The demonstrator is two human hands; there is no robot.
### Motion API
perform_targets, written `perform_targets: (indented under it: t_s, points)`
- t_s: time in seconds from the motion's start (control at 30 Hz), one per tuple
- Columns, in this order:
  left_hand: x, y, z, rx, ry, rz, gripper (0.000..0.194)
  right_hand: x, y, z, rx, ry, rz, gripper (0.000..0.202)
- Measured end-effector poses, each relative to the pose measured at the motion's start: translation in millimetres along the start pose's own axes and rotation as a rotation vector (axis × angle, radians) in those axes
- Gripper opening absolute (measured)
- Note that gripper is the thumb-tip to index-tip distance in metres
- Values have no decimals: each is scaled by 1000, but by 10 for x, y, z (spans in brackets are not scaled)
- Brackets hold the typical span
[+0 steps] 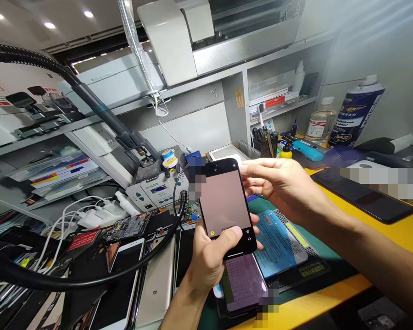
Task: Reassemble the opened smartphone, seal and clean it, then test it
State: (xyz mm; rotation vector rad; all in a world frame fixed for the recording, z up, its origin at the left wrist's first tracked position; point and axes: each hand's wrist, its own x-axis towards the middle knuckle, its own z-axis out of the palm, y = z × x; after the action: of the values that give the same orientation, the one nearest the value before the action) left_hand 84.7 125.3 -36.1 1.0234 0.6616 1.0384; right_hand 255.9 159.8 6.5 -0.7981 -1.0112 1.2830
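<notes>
A black smartphone (224, 197) is held up in front of me, its screen showing a plain pinkish camera picture. My left hand (211, 252) grips its lower part, the thumb lying over the bottom of the screen and fingertips curling round the right edge. At the phone's upper right edge is my right hand (278, 181), fingers bent and close together. Some of its fingertips are hidden behind the phone, so what they pinch cannot be made out. Below lies another phone (244, 282) with a lit purplish screen, beside a light-blue flat packet (278, 243) on the green mat (333, 247).
Several phones, including a gold one (155, 279), crowd the left side. A black hose (89, 282) arches over them. Behind stands a soldering station (154, 190). On the right are a black phone (361, 195), a spray can (356, 112) and a clear bottle (320, 121).
</notes>
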Motion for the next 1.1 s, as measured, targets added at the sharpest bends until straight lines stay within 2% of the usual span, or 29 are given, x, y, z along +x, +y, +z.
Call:
perform_targets:
  t_s: [0.13,0.5,0.63,0.83,1.1]
  points:
    - [-2,24,33,30,41,-21,26,2,-4,11,3,1,3,17]
    - [-16,-10,-61,-99,-82,-19,40,-4,-1,1,7,14,-6,16]
    - [-27,25,-38,-130,-71,-28,37,3,-11,6,12,1,-1,16]
    - [-43,15,-75,-100,-87,-35,45,17,-11,1,56,-34,36,17]
    - [-47,-6,-94,-114,-97,-40,45,27,-7,2,71,-40,45,16]
